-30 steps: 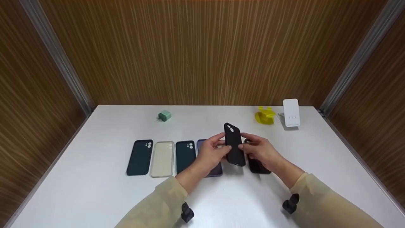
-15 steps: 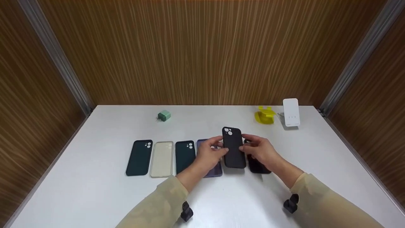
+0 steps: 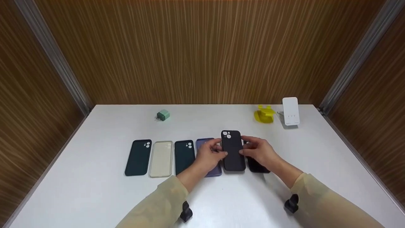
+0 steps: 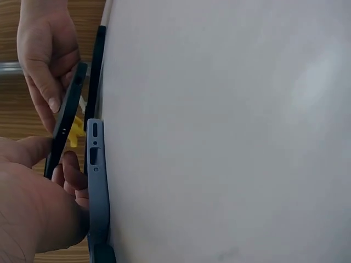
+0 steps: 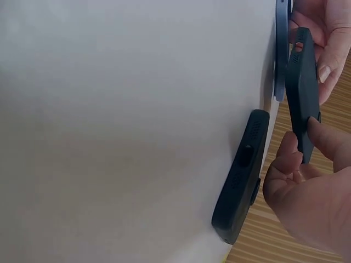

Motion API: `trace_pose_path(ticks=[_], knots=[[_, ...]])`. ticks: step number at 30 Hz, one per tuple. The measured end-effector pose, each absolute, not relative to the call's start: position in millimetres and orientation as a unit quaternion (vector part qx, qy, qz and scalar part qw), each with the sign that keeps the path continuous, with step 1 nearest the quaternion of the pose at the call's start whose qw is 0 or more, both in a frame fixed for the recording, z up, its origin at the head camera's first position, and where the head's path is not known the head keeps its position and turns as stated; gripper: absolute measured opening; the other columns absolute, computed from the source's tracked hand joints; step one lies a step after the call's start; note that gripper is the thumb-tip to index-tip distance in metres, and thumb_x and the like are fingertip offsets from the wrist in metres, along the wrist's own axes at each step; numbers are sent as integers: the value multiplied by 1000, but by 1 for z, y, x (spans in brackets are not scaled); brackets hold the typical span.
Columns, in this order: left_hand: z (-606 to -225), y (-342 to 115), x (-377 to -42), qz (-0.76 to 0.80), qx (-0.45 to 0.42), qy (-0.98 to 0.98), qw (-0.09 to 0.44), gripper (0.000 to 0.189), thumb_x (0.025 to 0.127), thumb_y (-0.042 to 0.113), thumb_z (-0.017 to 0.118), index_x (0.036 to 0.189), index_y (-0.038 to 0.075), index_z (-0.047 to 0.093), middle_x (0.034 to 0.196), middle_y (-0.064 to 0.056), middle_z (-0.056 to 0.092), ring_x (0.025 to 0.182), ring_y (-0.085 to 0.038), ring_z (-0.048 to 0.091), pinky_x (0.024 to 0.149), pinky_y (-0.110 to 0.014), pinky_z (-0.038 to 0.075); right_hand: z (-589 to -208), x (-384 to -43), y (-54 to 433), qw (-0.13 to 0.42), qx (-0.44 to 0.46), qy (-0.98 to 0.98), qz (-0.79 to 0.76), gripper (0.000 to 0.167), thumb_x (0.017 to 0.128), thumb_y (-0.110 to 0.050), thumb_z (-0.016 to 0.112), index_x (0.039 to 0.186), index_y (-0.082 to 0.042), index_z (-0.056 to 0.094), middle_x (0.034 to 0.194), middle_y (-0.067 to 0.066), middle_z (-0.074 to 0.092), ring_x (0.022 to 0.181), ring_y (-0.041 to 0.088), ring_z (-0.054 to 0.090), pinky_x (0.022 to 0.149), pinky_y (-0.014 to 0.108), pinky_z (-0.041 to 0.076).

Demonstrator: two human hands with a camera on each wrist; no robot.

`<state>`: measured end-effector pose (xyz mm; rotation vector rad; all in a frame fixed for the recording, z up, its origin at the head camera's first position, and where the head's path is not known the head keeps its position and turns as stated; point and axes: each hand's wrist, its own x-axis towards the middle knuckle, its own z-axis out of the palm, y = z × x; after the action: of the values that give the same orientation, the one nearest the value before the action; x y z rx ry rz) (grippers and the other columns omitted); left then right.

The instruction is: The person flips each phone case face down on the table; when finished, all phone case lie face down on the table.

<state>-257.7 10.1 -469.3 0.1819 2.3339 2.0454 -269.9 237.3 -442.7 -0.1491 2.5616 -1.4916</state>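
Place: seemingly a small work booth
Left, far, right: brown wood-grain panels
Far corners: straight grey metal posts
Inside: flat white table

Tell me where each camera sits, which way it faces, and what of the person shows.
Head: on the head, looking forward and down at the white table and held phone case; left hand, right hand and both sleeves show.
Left wrist: on that wrist, looking low across the table toward the wooden wall; left hand nearer, right hand beyond.
Right wrist: on that wrist, also looking toward the wall; right hand nearer, left hand beyond.
Shared: both wrist views catch the held phone case and blue case nearly edge-on, plus both hands.
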Motion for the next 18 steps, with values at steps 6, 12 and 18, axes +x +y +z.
trace_pose_path(ticks=[6,12,18], knots=[[-470,11,-257,652,54,756,21,54,86,-4,82,137,1,68,97,-10,69,78,-11,61,72,-23,54,-444,-271,238,84,-64,864,-492,64,96,-7,79,154,-1,54,113,13,75,102,23,66,95,33,57],[-471,12,-257,640,57,766,28,54,85,-6,82,137,2,68,97,-10,70,76,-10,63,73,-25,56,-443,-269,241,77,-74,869,-483,63,95,-4,79,153,0,55,114,16,74,104,26,68,97,35,57],[-473,12,-256,621,65,781,23,56,85,-5,83,138,2,67,98,-8,69,79,-11,63,75,-26,56,-446,-268,242,75,-90,869,-480,63,95,-3,79,152,2,54,113,17,74,105,28,69,93,32,57]])
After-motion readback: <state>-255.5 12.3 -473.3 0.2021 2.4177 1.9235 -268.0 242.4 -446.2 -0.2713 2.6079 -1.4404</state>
